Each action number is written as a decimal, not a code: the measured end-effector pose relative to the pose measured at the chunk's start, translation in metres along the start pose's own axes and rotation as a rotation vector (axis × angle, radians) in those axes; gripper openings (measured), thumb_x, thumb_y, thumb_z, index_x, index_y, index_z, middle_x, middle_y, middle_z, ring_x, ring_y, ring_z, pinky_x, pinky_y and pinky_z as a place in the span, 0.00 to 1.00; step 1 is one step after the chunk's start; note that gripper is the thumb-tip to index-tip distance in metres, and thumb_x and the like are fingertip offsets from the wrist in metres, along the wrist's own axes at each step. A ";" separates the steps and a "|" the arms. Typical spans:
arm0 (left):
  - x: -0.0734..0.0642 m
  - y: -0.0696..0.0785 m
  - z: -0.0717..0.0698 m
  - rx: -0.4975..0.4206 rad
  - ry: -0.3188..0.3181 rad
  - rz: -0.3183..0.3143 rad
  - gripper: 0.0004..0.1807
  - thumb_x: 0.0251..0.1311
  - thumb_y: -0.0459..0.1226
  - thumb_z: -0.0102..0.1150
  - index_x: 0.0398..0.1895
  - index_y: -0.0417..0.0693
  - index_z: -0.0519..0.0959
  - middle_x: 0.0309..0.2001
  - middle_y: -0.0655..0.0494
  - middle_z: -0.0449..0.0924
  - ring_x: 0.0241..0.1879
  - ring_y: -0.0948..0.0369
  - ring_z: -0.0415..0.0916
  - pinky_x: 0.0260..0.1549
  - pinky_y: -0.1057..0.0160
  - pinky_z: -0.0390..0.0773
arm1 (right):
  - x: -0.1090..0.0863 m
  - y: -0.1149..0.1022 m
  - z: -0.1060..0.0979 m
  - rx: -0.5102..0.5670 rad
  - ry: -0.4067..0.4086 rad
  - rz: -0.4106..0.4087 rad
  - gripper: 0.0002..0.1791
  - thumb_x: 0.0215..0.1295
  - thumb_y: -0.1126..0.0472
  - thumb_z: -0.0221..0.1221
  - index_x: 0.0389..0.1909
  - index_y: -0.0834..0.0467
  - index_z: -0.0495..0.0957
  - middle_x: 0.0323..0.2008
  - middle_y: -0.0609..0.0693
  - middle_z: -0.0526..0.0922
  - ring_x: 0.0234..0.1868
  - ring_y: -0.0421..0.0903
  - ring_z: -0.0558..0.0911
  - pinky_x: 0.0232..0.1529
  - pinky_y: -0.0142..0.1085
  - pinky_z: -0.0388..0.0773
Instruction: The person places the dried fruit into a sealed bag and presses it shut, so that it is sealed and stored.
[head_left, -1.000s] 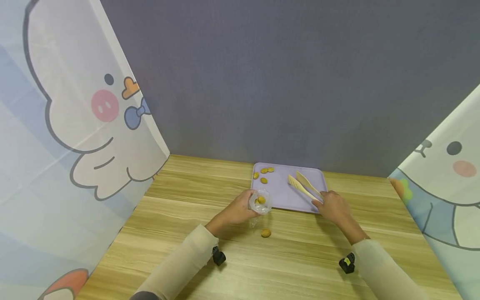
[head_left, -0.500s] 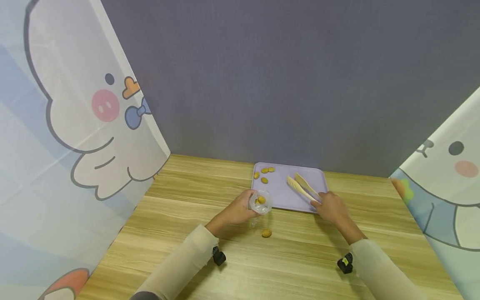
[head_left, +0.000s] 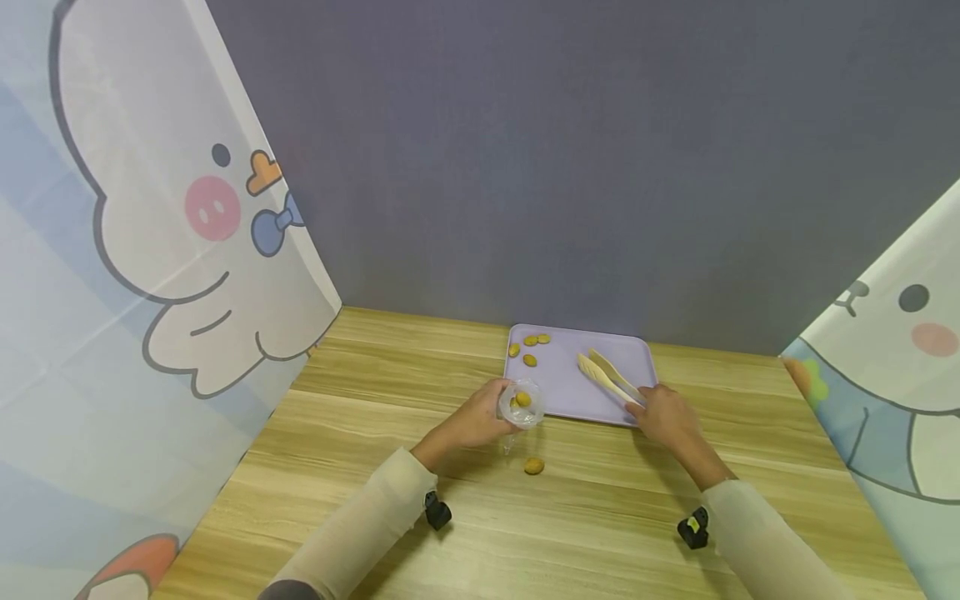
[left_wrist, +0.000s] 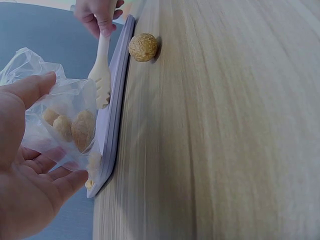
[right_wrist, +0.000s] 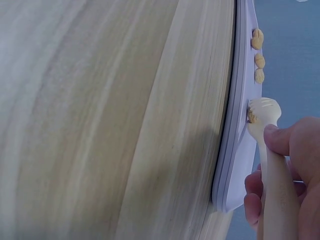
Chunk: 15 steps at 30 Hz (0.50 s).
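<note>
My left hand (head_left: 480, 414) holds a clear plastic bag (left_wrist: 75, 100) at the tray's front left. The thumb lies on one side of the bag and the fingers on the other. Inside are several brown, wrinkled nuts (left_wrist: 82, 127) that look like walnuts. My right hand (head_left: 666, 414) grips pale beige tongs (head_left: 603, 379) by their handle end over the tray's right half. The tong arms stand slightly apart, with nothing between the tips in the head view. One nut (head_left: 534, 466) lies on the table in front of the bag.
A lilac tray (head_left: 566, 400) lies near the back of the wood-grain table (head_left: 480, 533). Several nuts (head_left: 530, 360) sit at its left end. A grey panel (head_left: 555, 167) rises behind, and printed cartoon sheets (head_left: 247, 275) stand at both sides.
The tongs have shifted slightly over the tray, and their tips have come a little closer together. My left hand and the bag have stayed in place.
</note>
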<state>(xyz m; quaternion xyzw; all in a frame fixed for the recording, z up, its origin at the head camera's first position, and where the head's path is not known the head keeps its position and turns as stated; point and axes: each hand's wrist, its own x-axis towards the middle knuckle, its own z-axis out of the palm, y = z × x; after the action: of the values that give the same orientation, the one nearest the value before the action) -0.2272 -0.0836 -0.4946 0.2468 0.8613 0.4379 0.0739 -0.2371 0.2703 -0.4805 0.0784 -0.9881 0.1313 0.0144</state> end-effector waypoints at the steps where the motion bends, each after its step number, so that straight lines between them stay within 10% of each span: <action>1: 0.000 0.000 0.000 -0.001 -0.001 -0.003 0.39 0.58 0.44 0.73 0.69 0.42 0.66 0.64 0.47 0.73 0.65 0.52 0.72 0.68 0.49 0.72 | 0.000 0.000 0.000 -0.002 0.002 -0.002 0.25 0.68 0.53 0.63 0.57 0.66 0.80 0.34 0.66 0.82 0.29 0.56 0.79 0.23 0.47 0.73; 15: 0.001 -0.002 0.002 -0.019 -0.013 -0.009 0.38 0.58 0.42 0.73 0.69 0.43 0.66 0.64 0.49 0.72 0.64 0.54 0.72 0.67 0.51 0.72 | -0.001 0.002 0.000 -0.023 0.006 -0.028 0.25 0.68 0.55 0.63 0.58 0.68 0.79 0.36 0.66 0.82 0.33 0.59 0.82 0.27 0.51 0.77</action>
<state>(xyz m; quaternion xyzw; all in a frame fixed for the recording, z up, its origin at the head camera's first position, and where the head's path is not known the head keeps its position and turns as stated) -0.2284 -0.0827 -0.4973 0.2450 0.8577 0.4441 0.0839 -0.2365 0.2720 -0.4810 0.0915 -0.9884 0.1198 0.0201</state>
